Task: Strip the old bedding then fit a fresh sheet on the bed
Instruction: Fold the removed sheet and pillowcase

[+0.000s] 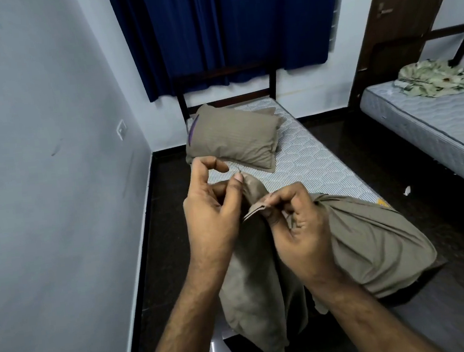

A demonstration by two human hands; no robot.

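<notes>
An olive-brown sheet [375, 244] lies bunched over the near end of a narrow bed, whose bare striped mattress [318, 166] shows beyond it. I hold a raised edge of this sheet in front of me. My left hand [214, 209] pinches a corner of the cloth between thumb and fingers. Just to its right, my right hand [299, 226] grips the hem, fingers curled round it. A pillow [233, 141] in a matching olive-brown case rests at the head of the bed.
A dark headboard [223, 73] and blue curtain [226, 24] stand behind the bed. The white wall [52, 166] runs close along the left. A second bed [434, 123] at the right carries a crumpled patterned cloth [438, 79]. Dark floor [349, 134] lies between the beds.
</notes>
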